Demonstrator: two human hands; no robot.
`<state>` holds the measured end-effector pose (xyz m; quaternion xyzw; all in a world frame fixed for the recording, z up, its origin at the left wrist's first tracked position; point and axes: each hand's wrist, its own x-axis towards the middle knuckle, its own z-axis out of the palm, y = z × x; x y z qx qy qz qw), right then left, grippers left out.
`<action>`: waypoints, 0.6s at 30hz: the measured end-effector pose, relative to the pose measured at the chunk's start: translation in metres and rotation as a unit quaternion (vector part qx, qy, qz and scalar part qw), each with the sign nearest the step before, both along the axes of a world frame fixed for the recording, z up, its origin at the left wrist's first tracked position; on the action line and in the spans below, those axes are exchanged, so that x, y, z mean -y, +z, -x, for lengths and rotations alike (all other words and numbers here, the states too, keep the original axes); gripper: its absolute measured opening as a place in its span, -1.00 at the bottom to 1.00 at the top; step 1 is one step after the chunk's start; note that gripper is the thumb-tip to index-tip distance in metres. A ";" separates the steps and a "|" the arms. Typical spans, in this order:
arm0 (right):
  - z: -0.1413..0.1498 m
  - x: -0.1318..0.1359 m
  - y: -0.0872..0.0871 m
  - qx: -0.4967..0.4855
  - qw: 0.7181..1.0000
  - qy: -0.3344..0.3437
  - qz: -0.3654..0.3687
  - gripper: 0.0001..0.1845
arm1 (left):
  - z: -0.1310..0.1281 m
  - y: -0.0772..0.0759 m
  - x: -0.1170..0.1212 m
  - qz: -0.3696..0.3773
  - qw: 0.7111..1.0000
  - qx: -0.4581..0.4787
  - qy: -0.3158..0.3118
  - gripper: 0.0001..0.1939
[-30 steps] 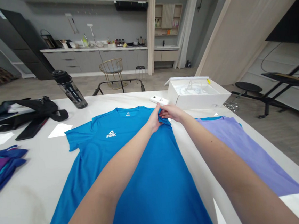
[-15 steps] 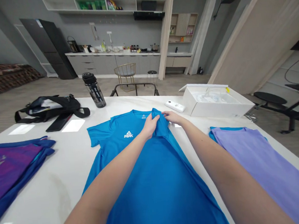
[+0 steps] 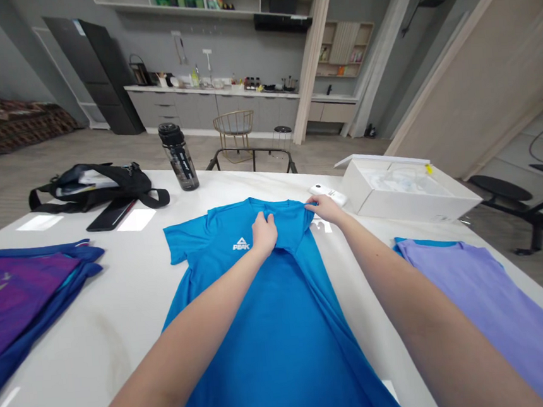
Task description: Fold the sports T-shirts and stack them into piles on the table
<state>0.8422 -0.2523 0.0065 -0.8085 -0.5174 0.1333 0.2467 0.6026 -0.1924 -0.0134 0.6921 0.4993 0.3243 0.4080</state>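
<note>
- At the far left of the white table (image 3: 134, 266), I can see purple-and-blue clothing (image 3: 27, 288) lying in a layered pile, cut off by the edge of the view.
- Just beyond it sits a black bag (image 3: 108, 185), open at the top, its strap looping onto the tabletop.
- A dark phone (image 3: 110, 216) lies flat in front of the bag, close against it.
- A black-lidded bottle (image 3: 180, 159) stands upright to the right of the bag.
- The blue shirt (image 3: 262, 318) is spread across the middle of the table, its white PEAK logo facing up, one sleeve laid out to the left and its right side folded inward.
- The left hand (image 3: 265, 232) has its fingers closed on the shirt's cloth below the collar, right of the logo.
- The right hand (image 3: 325, 209) pinches the shirt's far right edge between thumb and fingers.
- A white device (image 3: 331, 194) lies just beyond that hand, partly hidden by it.
- Next comes a white box (image 3: 395, 202), lid raised, with clear wrapping inside.
- Nearer, at the right, lavender cloth (image 3: 488, 292) lies flat over something blue.
</note>
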 end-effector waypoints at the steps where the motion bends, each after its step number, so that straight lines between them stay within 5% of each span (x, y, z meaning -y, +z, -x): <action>1: 0.000 -0.003 0.001 0.007 1.000 -0.001 -0.009 -0.76 | 0.003 0.001 -0.005 -0.011 1.000 -0.013 -0.001 -0.77; 6: 0.004 -0.018 -0.003 0.031 0.999 -0.002 -0.027 -0.68 | 0.016 -0.001 -0.032 0.002 1.000 -0.023 0.011 -0.72; 13: 0.005 -0.021 -0.019 -0.112 0.991 0.032 0.067 -0.69 | 0.029 -0.023 -0.048 0.056 0.998 -0.011 0.004 -0.71; 18: 0.002 -0.024 -0.020 -0.075 0.997 0.009 0.005 -0.60 | 0.031 -0.016 -0.044 0.010 0.998 -0.053 -0.017 -0.74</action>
